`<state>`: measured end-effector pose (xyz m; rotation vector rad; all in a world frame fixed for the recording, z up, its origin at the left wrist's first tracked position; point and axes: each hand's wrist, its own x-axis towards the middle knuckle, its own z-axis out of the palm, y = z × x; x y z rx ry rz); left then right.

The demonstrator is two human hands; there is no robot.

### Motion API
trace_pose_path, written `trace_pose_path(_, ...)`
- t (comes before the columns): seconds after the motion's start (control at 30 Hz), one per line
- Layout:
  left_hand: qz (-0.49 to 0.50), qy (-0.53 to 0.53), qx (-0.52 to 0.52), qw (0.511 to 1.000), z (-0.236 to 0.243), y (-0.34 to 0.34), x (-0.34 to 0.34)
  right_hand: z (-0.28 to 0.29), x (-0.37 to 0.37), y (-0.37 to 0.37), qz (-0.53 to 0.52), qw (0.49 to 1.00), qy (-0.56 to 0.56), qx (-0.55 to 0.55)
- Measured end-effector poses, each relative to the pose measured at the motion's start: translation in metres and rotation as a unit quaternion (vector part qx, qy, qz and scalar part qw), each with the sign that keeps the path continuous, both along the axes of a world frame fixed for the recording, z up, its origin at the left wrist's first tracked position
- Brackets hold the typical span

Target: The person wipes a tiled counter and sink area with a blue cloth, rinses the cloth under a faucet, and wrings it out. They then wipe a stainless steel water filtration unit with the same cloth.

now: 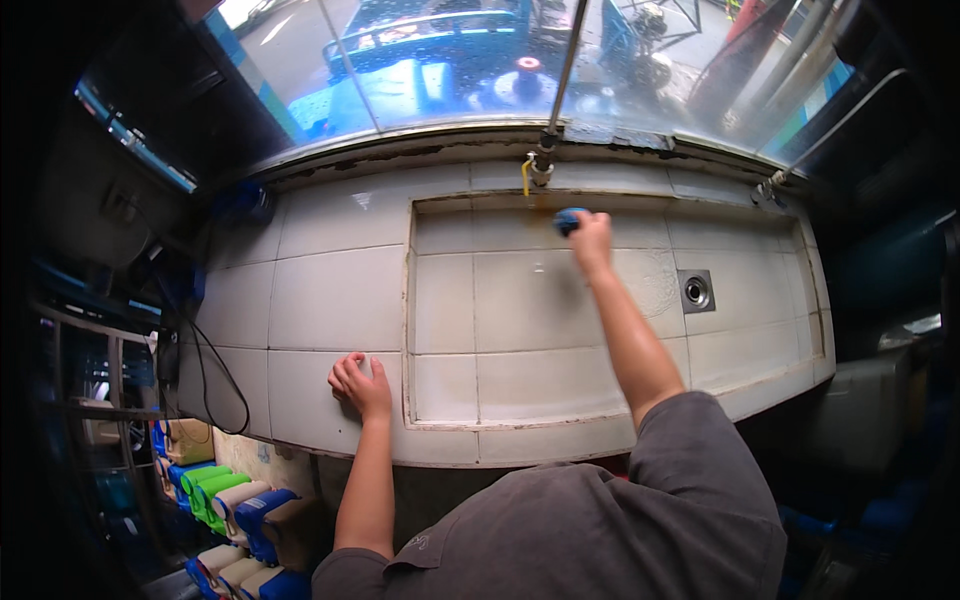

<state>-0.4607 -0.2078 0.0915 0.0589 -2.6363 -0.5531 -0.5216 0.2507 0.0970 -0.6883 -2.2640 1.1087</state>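
Observation:
My right hand (592,238) grips a small blue pad (568,222) inside the shallow tiled basin (520,300), close to its back wall and beside a brownish stain below the middle tap. That tap (541,170) has a yellow handle. My left hand (358,382) rests on the tiled counter (335,290) left of the basin, fingers loosely curled and apart, holding nothing. A square metal drain (695,291) sits in the basin to the right of my right arm.
A second tap (770,190) stands at the back right, below a wide window (420,70). Black cables (237,395) hang over the counter's left end near dark equipment. Several plastic jugs (260,525) in blue, green and beige stand low at the left.

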Motion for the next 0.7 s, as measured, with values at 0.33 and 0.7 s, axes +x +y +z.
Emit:
trace_pose_path(0.33,0.015,-0.017,-0.035,0.999,0.0,-0.004,-0.002,-0.035,0.081,-0.229,0.292,0.925,0.04,0.239)
trace_pose_path(0.7,0.026,-0.014,-0.032,0.999,-0.005,-0.003,-0.004,0.009,0.068,0.063,-0.273,0.949,-0.079,-0.139)
